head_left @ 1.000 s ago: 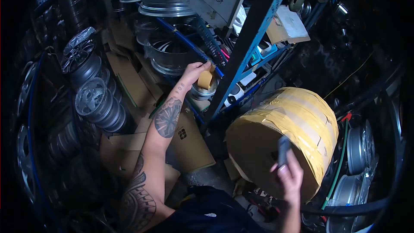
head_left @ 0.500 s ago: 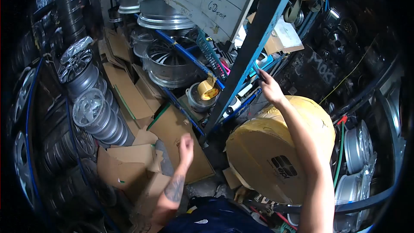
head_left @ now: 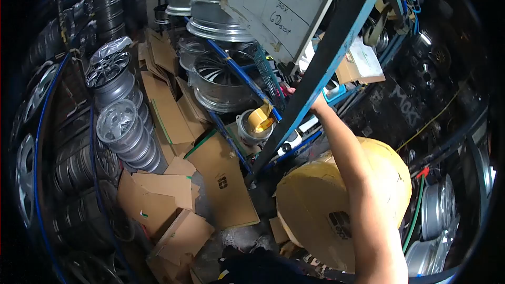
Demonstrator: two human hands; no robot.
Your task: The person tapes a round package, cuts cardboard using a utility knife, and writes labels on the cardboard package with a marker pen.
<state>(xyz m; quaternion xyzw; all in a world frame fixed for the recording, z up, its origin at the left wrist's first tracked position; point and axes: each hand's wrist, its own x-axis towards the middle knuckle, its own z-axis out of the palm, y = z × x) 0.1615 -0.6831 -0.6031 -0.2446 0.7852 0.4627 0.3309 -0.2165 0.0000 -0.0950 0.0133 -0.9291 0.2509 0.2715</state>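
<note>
Shelf post (head_left: 320, 64) partly hides the right hand (head_left: 318, 103) at its edge.

Dim surroundings, fisheye bending with blackened edges, bright glints on metal rims (head_left: 223, 30), deep shadow at right

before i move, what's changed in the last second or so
The right hand moved from in front of the wrapped drum up and left, now partly hidden behind the blue post. The left hand let go of the tape roll and dropped away, not clearly visible now. The roll and drum stayed put.
</note>
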